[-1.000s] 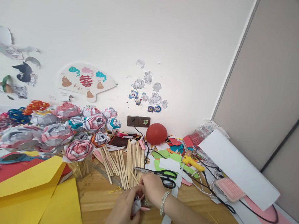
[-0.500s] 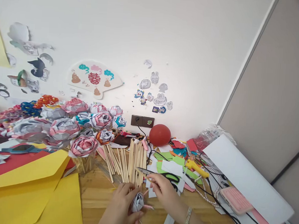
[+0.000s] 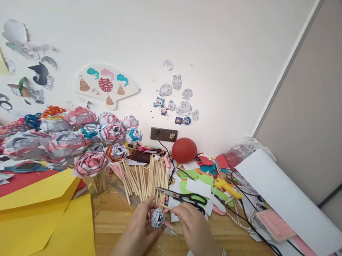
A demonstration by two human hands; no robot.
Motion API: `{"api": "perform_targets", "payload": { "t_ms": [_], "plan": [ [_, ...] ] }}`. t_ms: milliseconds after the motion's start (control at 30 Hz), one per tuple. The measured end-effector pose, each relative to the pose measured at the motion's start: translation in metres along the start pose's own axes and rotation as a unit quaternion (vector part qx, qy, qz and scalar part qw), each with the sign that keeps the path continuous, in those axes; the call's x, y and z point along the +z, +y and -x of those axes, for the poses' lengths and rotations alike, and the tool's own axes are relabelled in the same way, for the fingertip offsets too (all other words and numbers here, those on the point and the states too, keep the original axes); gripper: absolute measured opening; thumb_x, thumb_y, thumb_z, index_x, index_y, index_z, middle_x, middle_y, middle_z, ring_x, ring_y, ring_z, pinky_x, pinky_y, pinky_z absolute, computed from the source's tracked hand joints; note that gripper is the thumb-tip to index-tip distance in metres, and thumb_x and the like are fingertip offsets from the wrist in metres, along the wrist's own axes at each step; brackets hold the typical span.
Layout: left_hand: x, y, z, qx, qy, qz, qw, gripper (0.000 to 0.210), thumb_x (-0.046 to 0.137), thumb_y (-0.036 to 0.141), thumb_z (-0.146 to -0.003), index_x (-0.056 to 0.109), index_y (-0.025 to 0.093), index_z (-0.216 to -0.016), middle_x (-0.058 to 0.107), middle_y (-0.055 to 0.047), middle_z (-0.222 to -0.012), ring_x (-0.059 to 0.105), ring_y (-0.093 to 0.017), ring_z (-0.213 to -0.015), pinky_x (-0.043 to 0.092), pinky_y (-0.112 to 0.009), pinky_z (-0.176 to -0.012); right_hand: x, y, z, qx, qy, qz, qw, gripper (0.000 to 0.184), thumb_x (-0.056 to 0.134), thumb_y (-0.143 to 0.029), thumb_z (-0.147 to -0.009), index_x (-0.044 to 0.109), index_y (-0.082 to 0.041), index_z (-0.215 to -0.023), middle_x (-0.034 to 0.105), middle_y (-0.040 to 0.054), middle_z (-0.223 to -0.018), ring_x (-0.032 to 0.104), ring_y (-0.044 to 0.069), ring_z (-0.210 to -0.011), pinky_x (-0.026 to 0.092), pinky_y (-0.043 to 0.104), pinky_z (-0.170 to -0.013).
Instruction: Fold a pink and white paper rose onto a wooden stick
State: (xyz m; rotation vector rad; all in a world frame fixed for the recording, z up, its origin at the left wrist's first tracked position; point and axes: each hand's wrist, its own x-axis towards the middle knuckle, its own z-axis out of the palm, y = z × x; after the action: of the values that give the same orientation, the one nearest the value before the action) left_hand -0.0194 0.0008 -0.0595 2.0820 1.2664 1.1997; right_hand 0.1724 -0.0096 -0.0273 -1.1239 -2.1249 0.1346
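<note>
Yellow paper sheets point(image 3: 69, 230) at near-left corner of brown wooden tabletop point(image 3: 112, 232). Left hand point(image 3: 137, 226) curled round grey-white folded-paper ball point(image 3: 157, 218), well in from tabletop's wall edge; ball roundish, can't tell a long axis. Thin pale wooden stick point(image 3: 166, 207) at ball's upper right, long axis roughly along wall edge, tip left; contact unclear. Black-handled metal scissors point(image 3: 181, 196) beyond, blades left. Right hand point(image 3: 192, 226) pinches stick's right end; 2 hands apart.

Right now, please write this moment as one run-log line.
left hand: holds round white folded-paper bud | right hand: pinches thin tan wooden stick | beyond right hand: black-handled metal scissors
</note>
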Motion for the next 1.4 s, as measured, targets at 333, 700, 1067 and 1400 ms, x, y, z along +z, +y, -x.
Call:
{"api": "perform_targets", "payload": {
  "t_ms": [333, 700, 1067, 1400],
  "plan": [
    [-0.006, 0.018, 0.002, 0.099, -0.066, -0.053, 0.991, 0.051, 0.057, 0.007, -0.071, 0.045, 0.027, -0.117, 0.059, -0.007, -0.107, 0.055, -0.022, -0.102, 0.047, -0.037, -0.087, 0.004, -0.005, 0.006, -0.008, -0.043, 0.055, 0.998, 0.019, 0.043, -0.017, -0.087, 0.060, -0.022, -0.095, 0.057, 0.0034, -0.081, 0.052, 0.017, -0.073, 0.040, 0.026, -0.064],
    [-0.006, 0.029, 0.002, 0.147, -0.075, -0.099, 0.981, 0.043, 0.054, 0.005, -0.071, 0.050, 0.023, -0.110, 0.059, -0.007, -0.097, 0.056, -0.022, -0.095, 0.048, -0.036, -0.084, 0.005, -0.016, 0.006, -0.037, -0.007, 0.084, 0.996, 0.018, 0.043, -0.018, -0.087, 0.061, -0.019, -0.086, 0.056, 0.0031, -0.075, 0.053, 0.016, -0.069, 0.039, 0.025, -0.061],
    [-0.004, 0.021, 0.006, 0.150, -0.086, -0.113, 0.978, 0.049, 0.053, 0.006, -0.073, 0.041, 0.025, -0.116, 0.056, -0.009, -0.106, 0.053, -0.024, -0.104, 0.046, -0.039, -0.089, 0.007, -0.010, 0.007, -0.073, -0.022, 0.042, 0.996, 0.018, 0.039, -0.016, -0.088, 0.056, -0.019, -0.087, 0.060, 0.0022, -0.077, 0.056, 0.015, -0.071, 0.042, 0.024, -0.067],
    [-0.003, 0.020, 0.006, 0.157, -0.081, -0.103, 0.979, 0.047, 0.053, 0.010, -0.075, 0.040, 0.026, -0.118, 0.057, -0.008, -0.105, 0.054, -0.023, -0.102, 0.046, -0.036, -0.088, 0.006, -0.002, 0.007, -0.091, -0.032, -0.010, 0.995, 0.016, 0.040, -0.021, -0.090, 0.057, -0.020, -0.088, 0.059, 0.0020, -0.086, 0.056, 0.013, -0.077, 0.043, 0.023, -0.071]
  ]
}}
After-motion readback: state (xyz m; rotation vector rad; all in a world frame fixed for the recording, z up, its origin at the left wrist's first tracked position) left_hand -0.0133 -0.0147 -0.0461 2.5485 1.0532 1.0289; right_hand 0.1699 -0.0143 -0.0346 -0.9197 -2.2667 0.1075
